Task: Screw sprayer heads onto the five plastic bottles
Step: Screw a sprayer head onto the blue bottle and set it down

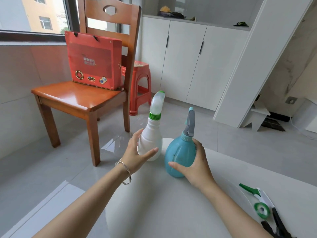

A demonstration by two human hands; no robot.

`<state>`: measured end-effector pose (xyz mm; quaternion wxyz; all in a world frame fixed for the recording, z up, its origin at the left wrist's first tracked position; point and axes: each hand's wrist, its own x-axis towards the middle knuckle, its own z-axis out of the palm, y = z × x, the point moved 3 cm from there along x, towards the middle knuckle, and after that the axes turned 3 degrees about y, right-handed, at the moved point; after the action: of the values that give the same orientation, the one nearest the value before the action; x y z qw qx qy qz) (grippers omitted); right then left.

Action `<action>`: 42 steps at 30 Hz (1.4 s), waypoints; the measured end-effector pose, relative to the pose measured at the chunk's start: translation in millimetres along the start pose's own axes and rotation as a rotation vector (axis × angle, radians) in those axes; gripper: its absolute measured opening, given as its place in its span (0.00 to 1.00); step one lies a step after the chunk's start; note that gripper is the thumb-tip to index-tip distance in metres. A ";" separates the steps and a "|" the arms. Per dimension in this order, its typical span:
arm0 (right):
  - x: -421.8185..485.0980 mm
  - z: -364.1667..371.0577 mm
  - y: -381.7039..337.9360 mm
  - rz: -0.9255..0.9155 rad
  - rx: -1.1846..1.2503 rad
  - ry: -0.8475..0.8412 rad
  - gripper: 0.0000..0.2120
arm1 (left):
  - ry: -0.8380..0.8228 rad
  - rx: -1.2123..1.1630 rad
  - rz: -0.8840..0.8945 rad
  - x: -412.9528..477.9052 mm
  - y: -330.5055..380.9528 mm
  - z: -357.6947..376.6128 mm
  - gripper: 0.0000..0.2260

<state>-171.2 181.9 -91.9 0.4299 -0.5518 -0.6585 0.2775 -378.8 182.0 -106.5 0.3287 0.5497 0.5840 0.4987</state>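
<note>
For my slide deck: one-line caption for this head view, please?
Left hand around a white bottle, right hand holding a teal bottle, both with sprayer heads on.

No text, brand or number can be read anywhere. The red cardboard gift bag (93, 60) standing on the wooden chair seat, far left, carries a small block of pale characters on its darker central panel, too blurred to make out, and three ornamental emblems along its lower edge that hold no legible letters. The red plastic stool (139, 86) behind the chair bears a pale label on top, also unreadable.
</note>
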 end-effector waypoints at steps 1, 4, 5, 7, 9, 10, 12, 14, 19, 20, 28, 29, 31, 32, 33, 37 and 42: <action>1.2 2.6 1.0 -0.004 0.015 0.004 0.43 | 0.000 -0.006 0.005 2.6 -1.8 1.7 0.40; 3.9 9.7 1.5 -0.009 0.041 0.032 0.44 | 0.022 -0.034 0.013 7.4 -6.8 3.5 0.37; 4.4 12.1 0.9 -0.006 0.041 0.044 0.44 | 0.027 -0.035 0.022 8.4 -7.7 3.8 0.35; 4.3 16.2 -0.7 -0.001 0.032 0.073 0.45 | 0.023 -0.035 0.044 8.7 -6.7 5.1 0.34; 4.1 18.7 -1.7 0.000 0.022 0.103 0.46 | 0.015 -0.035 0.060 9.4 -6.0 6.3 0.33; 4.4 19.5 -1.9 0.000 0.021 0.114 0.46 | 0.018 -0.034 0.064 10.1 -6.5 6.7 0.32; 5.0 20.6 -1.3 0.004 0.022 0.120 0.46 | 0.030 -0.033 0.069 10.9 -7.4 7.1 0.31; 5.5 20.7 -1.2 0.008 0.021 0.119 0.46 | 0.031 -0.027 0.070 10.7 -7.5 6.9 0.30; 5.3 20.6 -1.2 0.022 0.034 0.115 0.46 | 0.019 -0.052 0.056 9.1 -7.5 10.1 0.31; 5.0 20.3 -2.4 0.026 0.035 0.110 0.46 | 0.014 -0.070 0.048 8.2 -7.7 11.8 0.34; -19.0 -16.5 -18.8 0.066 0.154 0.118 0.43 | 0.095 0.018 -0.069 -17.8 0.4 1.4 0.44; -25.9 -28.4 -21.5 0.064 0.171 0.122 0.41 | 0.109 0.015 -0.070 -27.6 7.1 1.7 0.43; -43.9 -56.4 -29.4 0.043 0.197 0.116 0.36 | 0.115 0.006 -0.045 -54.5 24.4 7.1 0.39; -52.8 -72.0 -33.8 0.023 0.203 0.117 0.33 | 0.113 -0.001 -0.029 -69.1 33.8 11.5 0.37; -61.8 -88.5 -38.0 0.011 0.205 0.124 0.32 | 0.105 -0.014 -0.022 -83.6 43.5 16.8 0.35; -102.6 -161.2 -56.4 -0.028 0.196 0.136 0.27 | -0.043 -0.043 0.030 -135.1 81.9 48.1 0.31; -155.5 -262.9 -63.4 -0.074 0.042 0.218 0.33 | -0.245 -0.002 0.088 -175.0 122.3 106.7 0.32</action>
<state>30.5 -11.9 46.2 0.5202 -0.5449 -0.6220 0.2136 -209.4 23.5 -50.4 0.3760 0.6312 0.5144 0.4422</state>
